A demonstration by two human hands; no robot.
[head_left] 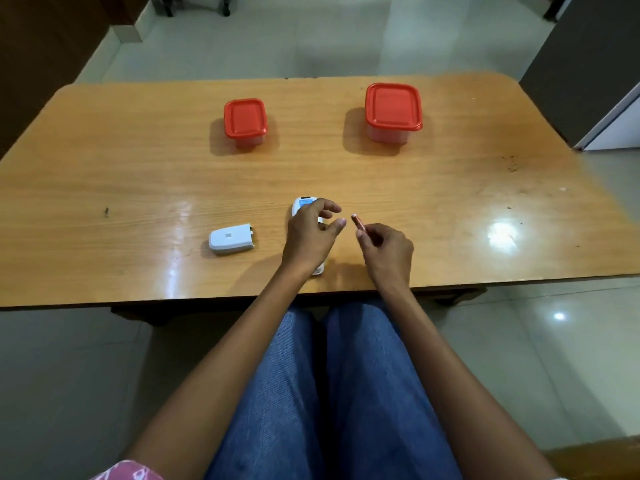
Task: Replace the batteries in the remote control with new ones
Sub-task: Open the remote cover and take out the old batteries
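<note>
Right hand (386,249) pinches battery (356,222); left hand (311,233) covers remote (304,204).

Even, bright overhead light. Glare patches on the table (104,174) near my side, strongest right of my right hand (388,252). Soft shadows fall left of both red-lidded containers (245,122). Table edges bow from wide-angle distortion. Focus mostly sharp throughout.
</note>
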